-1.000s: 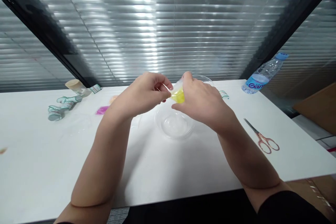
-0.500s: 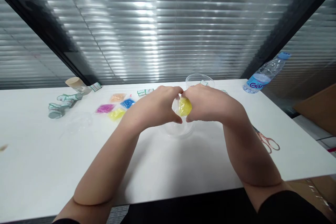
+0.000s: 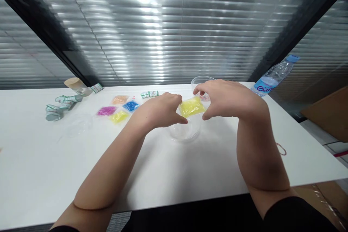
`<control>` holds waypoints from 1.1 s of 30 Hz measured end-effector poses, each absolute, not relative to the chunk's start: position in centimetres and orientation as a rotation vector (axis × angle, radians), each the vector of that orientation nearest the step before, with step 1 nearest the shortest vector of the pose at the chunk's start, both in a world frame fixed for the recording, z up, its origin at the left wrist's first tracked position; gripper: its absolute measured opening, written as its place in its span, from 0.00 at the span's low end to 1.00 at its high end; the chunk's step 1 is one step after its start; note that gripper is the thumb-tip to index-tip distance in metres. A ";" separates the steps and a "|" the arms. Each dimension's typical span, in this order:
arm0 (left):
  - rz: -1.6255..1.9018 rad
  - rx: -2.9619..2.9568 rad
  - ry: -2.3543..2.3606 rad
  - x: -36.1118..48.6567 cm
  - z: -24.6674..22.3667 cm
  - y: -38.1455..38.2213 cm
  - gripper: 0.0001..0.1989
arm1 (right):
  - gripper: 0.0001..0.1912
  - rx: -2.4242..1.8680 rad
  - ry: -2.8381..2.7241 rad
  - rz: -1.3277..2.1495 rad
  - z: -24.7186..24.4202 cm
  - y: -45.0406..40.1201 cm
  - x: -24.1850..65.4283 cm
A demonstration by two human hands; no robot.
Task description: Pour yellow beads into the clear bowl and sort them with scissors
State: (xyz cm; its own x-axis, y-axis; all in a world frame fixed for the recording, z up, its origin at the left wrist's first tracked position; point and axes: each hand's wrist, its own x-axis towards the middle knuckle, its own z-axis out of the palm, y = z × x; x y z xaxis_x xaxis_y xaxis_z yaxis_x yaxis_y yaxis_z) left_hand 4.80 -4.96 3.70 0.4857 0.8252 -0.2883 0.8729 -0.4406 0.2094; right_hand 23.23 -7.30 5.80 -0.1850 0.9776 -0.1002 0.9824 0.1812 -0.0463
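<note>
A clear sachet of yellow grains (image 3: 192,106) hangs above a clear round plastic bowl (image 3: 187,138). My left hand (image 3: 163,111) grips the sachet by its left end; exactly how the fingers pinch it is partly hidden. Just off the sachet's right end is my right hand (image 3: 225,99), thumb and fingers spread with nothing between them. Behind that hand stands a second clear tub (image 3: 201,78), partly covered, with something pinkish at its base.
Left lie magenta (image 3: 107,111), orange (image 3: 120,99), blue (image 3: 131,106) and yellow (image 3: 119,116) sachets. Rolled bandages (image 3: 149,94), a cork-topped jar (image 3: 77,86) and tied bundles (image 3: 54,113) sit farther back and left. A water bottle (image 3: 274,76) and scissors handle (image 3: 282,149) are right.
My right hand has moved right, away from my left, and its fingers have opened off the sachet. The yellow sachet now shows flat and wide, and the scissors are more covered by my forearm.
</note>
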 end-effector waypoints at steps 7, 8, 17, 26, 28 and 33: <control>-0.256 2.397 1.382 4.9 3.7 -4.6 0.24 | 0.31 2.018 2.341 -0.173 5.8 -7.0 23.7; -0.268 2.397 1.381 4.9 3.7 -4.6 0.23 | 0.31 2.021 2.344 -0.177 5.8 -6.9 23.7; -0.305 2.391 1.361 4.9 3.5 -4.5 0.24 | 0.32 1.985 2.356 -0.169 5.7 -6.8 23.9; -0.297 2.406 1.342 4.7 3.5 -4.3 0.24 | 0.28 1.981 2.357 -0.187 5.7 -6.8 24.0; -0.302 2.411 1.342 4.7 3.5 -4.3 0.24 | 0.27 1.984 2.365 -0.205 5.8 -6.8 24.0; -0.324 2.419 1.335 4.8 3.4 -4.2 0.25 | 0.27 1.978 2.418 -0.249 5.8 -6.8 24.2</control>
